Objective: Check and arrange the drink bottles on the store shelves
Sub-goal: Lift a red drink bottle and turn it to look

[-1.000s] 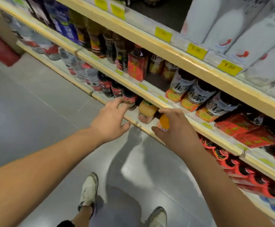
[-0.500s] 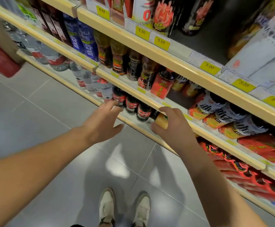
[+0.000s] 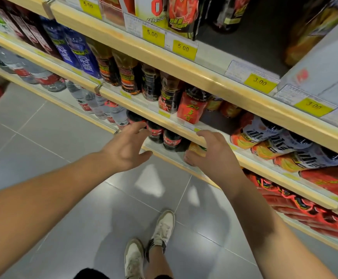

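Two cola bottles [image 3: 172,140] beside orange bottle [image 3: 197,150]; right grip [image 3: 212,158] holding it, left grip [image 3: 126,151] wide.

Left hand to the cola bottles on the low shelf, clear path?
Probably yes: the left hand is open, right beside the cola bottles, which stand at the front of the shelf with nothing before them.

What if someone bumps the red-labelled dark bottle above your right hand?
The red-labelled dark plastic bottle stands upright by the front edge of the wooden shelf, so it could tip off. It looks full, so probably heavy. Round, it might roll.
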Demonstrator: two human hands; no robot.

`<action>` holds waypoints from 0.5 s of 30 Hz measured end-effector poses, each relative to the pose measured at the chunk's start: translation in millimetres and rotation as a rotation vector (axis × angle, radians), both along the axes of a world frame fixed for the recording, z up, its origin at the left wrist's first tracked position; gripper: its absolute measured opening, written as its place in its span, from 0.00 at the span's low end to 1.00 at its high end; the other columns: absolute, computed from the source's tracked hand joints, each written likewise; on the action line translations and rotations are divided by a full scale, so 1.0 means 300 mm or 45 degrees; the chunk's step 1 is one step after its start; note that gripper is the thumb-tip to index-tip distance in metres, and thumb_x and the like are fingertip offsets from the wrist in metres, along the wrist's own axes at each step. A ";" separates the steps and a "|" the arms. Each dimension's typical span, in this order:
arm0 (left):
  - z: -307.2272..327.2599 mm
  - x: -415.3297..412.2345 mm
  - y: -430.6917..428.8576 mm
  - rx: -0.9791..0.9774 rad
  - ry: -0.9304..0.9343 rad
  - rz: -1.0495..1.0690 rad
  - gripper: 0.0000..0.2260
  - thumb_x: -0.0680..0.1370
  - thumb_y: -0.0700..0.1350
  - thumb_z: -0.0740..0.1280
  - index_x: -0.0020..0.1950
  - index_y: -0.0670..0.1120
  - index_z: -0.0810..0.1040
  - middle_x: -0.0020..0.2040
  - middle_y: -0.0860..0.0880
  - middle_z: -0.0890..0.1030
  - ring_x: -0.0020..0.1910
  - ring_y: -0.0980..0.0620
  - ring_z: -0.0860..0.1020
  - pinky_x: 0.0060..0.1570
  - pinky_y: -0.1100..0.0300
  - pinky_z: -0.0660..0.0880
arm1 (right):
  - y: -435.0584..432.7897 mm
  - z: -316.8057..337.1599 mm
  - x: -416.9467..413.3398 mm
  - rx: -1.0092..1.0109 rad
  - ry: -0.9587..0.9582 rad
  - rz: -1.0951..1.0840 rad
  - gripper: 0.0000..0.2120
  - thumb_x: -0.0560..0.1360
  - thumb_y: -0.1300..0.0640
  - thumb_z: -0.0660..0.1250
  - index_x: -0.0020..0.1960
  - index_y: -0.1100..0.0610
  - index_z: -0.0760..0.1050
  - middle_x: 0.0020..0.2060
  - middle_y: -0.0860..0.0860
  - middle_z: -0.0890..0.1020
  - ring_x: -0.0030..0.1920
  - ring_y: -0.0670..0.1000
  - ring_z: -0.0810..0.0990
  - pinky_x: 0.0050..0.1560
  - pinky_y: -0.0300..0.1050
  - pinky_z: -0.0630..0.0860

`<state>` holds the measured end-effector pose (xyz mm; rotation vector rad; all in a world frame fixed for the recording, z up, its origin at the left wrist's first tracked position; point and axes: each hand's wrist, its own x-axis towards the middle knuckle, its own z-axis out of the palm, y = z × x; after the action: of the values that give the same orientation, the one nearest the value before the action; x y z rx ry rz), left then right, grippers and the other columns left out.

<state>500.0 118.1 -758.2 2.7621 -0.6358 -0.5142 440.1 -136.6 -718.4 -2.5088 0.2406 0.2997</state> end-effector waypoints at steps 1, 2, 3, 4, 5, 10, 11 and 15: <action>-0.003 0.017 -0.013 0.007 0.006 0.003 0.29 0.77 0.57 0.69 0.75 0.47 0.69 0.76 0.45 0.64 0.76 0.44 0.63 0.73 0.48 0.65 | -0.013 0.001 0.017 0.000 0.007 -0.008 0.30 0.75 0.46 0.74 0.74 0.49 0.69 0.69 0.51 0.72 0.64 0.53 0.75 0.63 0.47 0.72; -0.005 0.033 -0.027 0.001 0.018 0.010 0.29 0.77 0.57 0.69 0.75 0.47 0.68 0.76 0.45 0.64 0.75 0.43 0.63 0.72 0.48 0.66 | -0.026 0.002 0.031 -0.002 0.008 -0.021 0.30 0.75 0.46 0.74 0.74 0.49 0.69 0.68 0.51 0.72 0.63 0.53 0.76 0.61 0.46 0.72; -0.009 0.049 -0.041 -0.006 0.030 0.019 0.29 0.77 0.56 0.69 0.75 0.47 0.68 0.77 0.45 0.63 0.75 0.42 0.63 0.71 0.48 0.67 | -0.041 0.000 0.045 -0.002 0.012 -0.030 0.30 0.76 0.46 0.74 0.74 0.49 0.68 0.68 0.51 0.72 0.63 0.52 0.75 0.59 0.44 0.72; -0.015 0.065 -0.052 -0.009 0.037 0.024 0.29 0.77 0.56 0.69 0.75 0.47 0.68 0.77 0.45 0.63 0.75 0.42 0.64 0.71 0.47 0.68 | -0.053 -0.005 0.060 -0.003 0.019 -0.037 0.31 0.76 0.45 0.74 0.75 0.49 0.68 0.68 0.51 0.72 0.64 0.52 0.75 0.58 0.43 0.71; -0.024 0.078 -0.061 -0.009 0.036 0.023 0.29 0.77 0.56 0.68 0.75 0.47 0.68 0.77 0.44 0.63 0.75 0.42 0.63 0.71 0.48 0.68 | -0.064 -0.013 0.076 0.000 0.033 -0.046 0.32 0.76 0.45 0.74 0.75 0.49 0.67 0.69 0.52 0.71 0.65 0.53 0.74 0.57 0.43 0.70; -0.085 0.138 -0.108 0.086 0.029 -0.083 0.30 0.79 0.57 0.65 0.78 0.47 0.63 0.79 0.45 0.60 0.78 0.44 0.60 0.75 0.50 0.60 | -0.076 -0.051 0.154 -0.002 0.027 -0.090 0.34 0.76 0.44 0.74 0.76 0.49 0.64 0.71 0.52 0.71 0.67 0.54 0.75 0.64 0.47 0.73; -0.092 0.152 -0.113 0.098 0.044 -0.094 0.30 0.79 0.56 0.65 0.78 0.47 0.63 0.79 0.45 0.59 0.77 0.43 0.60 0.74 0.48 0.62 | -0.075 -0.058 0.170 0.008 0.030 -0.100 0.34 0.75 0.44 0.74 0.76 0.50 0.64 0.72 0.52 0.70 0.68 0.54 0.74 0.66 0.48 0.72; -0.110 0.206 -0.120 0.057 0.101 -0.135 0.29 0.79 0.54 0.66 0.77 0.46 0.64 0.80 0.46 0.58 0.76 0.43 0.60 0.71 0.45 0.65 | -0.081 -0.082 0.231 0.043 0.069 -0.188 0.37 0.73 0.43 0.76 0.76 0.52 0.66 0.70 0.53 0.73 0.69 0.54 0.74 0.67 0.50 0.74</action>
<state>561.9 82.0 -791.2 2.7446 -0.7641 -0.6646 509.4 -160.8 -743.0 -2.4362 0.4369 0.3089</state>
